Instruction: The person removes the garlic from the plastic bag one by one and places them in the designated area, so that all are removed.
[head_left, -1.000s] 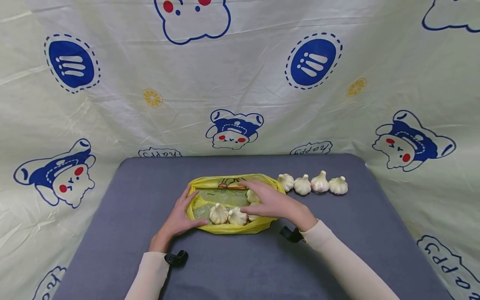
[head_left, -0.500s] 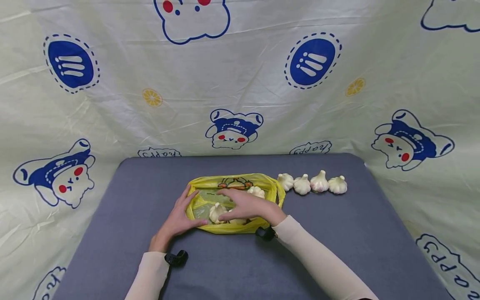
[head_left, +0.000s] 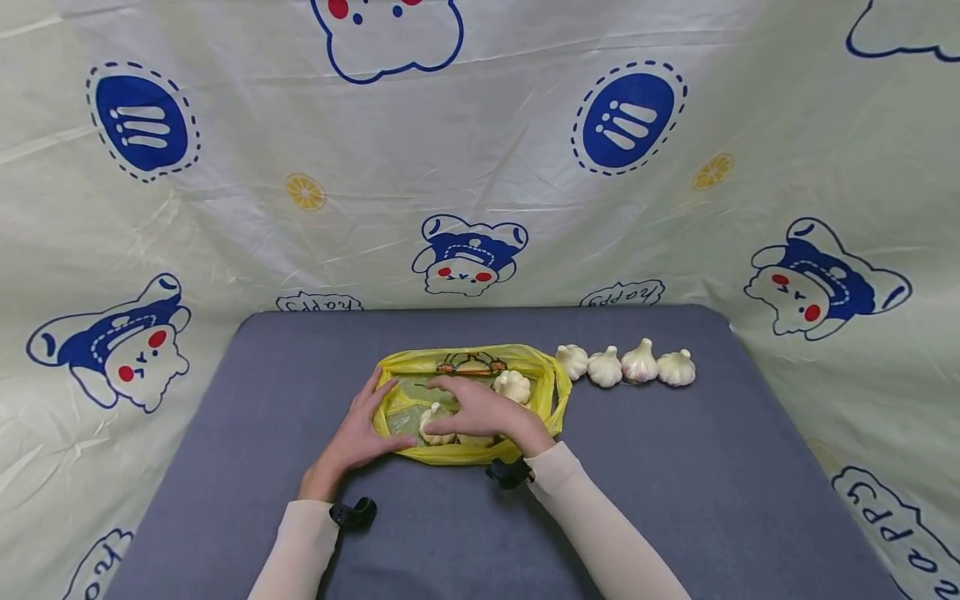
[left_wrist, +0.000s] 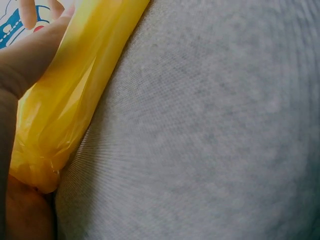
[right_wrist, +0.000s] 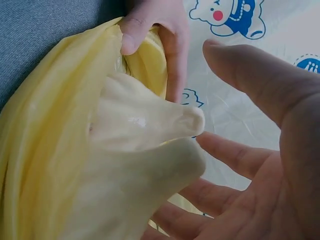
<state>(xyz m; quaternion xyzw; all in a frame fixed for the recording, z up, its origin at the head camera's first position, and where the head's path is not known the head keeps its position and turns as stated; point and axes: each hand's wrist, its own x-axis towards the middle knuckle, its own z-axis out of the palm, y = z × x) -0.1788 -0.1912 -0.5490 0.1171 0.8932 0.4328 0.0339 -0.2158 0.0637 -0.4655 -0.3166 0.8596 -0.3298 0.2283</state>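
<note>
A yellow plastic bag (head_left: 442, 457) lies with its mouth spread wide on the table, garlic bulbs inside. My left hand (head_left: 358, 429) holds its left end, the thumb hooked over the rim in the right wrist view. My right hand (head_left: 483, 410) hovers over the bag's opening with thumb and fingers spread, nothing gripped. Below it sit a left garlic bulb (head_left: 435, 423) and another garlic bulb (right_wrist: 135, 175), partly covered by the hand in the head view. A further garlic bulb (head_left: 513, 386) rests at the bag's back right.
Several garlic bulbs (head_left: 640, 363) stand in a row to the right of the bag. A grey cloth-covered table (head_left: 675, 467) carries everything. Behind it hangs a pale printed curtain (head_left: 480, 150).
My right hand has shifted left from the bag's right part to above the front left bulbs, uncovering the back right bulb. The left hand has stayed at the bag's left end.
</note>
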